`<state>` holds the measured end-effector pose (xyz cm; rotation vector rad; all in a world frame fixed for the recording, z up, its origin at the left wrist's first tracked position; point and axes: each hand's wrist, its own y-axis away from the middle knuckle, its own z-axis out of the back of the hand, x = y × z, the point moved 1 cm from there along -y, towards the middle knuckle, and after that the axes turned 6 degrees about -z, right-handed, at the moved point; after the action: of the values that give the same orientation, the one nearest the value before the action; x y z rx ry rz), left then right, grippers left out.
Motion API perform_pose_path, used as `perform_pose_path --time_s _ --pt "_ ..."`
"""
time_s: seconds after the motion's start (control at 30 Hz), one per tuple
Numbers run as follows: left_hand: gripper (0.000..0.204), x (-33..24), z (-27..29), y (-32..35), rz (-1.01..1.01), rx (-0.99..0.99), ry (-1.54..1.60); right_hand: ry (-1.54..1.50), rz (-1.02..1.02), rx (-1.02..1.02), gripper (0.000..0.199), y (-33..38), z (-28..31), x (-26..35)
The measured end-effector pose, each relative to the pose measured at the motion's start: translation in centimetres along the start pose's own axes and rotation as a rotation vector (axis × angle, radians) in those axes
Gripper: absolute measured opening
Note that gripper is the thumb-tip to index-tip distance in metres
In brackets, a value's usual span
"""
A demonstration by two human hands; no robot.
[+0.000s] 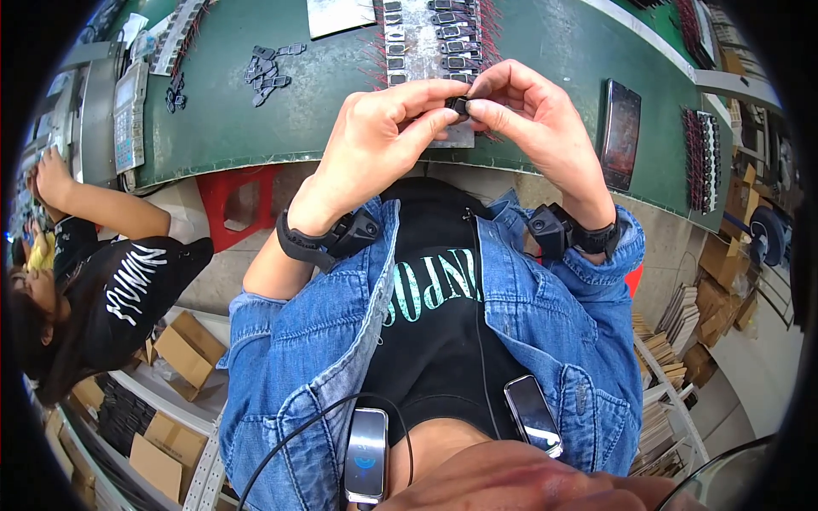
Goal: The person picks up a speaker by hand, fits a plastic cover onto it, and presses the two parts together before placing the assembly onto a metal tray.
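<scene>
Between my two hands, over the near edge of the green table, is a small black plastic part. My left hand pinches it from the left with thumb and fingers. From the right, the thumb and index finger of my right hand close on the same part. My fingertips cover much of it, so its exact kind is hard to make out. Just beyond my fingers lies a pale metal tray with two rows of small black square-framed modules, red wires trailing off their sides.
Loose black plastic parts lie in a pile on the left. A grey keypad device stands at the table's left end. To the right are a dark phone and another wired row. A co-worker sits left, beside a red stool.
</scene>
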<state>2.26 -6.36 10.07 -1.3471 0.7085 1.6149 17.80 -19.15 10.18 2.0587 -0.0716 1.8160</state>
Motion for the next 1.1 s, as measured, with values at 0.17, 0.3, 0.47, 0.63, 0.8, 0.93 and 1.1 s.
perform_pose_path --time_s 0.17,0.3,0.47,0.63,0.8,0.93,1.1 --pt "0.025 0.0 -0.2 0.0 -0.004 0.007 0.019 0.042 -0.015 0.014 0.02 0.0 0.4 0.2" --pt "0.023 0.2 -1.0 0.2 0.01 -0.032 0.123 0.221 0.069 -0.047 0.02 0.5 -0.2 0.1" --pt "0.02 -0.2 -1.8 0.8 -0.005 -0.128 0.058 0.55 0.257 -0.226 0.022 1.8 -2.1 0.1" --pt "0.019 -1.1 0.5 1.6 -0.18 -0.051 -0.248 0.417 0.209 -0.277 0.02 2.3 -3.5 0.1" --pt "0.018 -1.9 2.6 1.1 0.008 -0.312 0.014 0.797 0.309 -0.349 0.015 1.1 -2.1 -0.7" --pt "0.018 -0.8 2.5 1.7 -0.021 -0.302 0.019 0.899 0.462 -0.485 0.015 0.4 -2.0 -1.2" --pt "0.018 -0.1 2.9 2.3 -0.004 -0.297 0.001 0.963 0.48 -0.596 0.017 0.2 -2.4 -1.7"
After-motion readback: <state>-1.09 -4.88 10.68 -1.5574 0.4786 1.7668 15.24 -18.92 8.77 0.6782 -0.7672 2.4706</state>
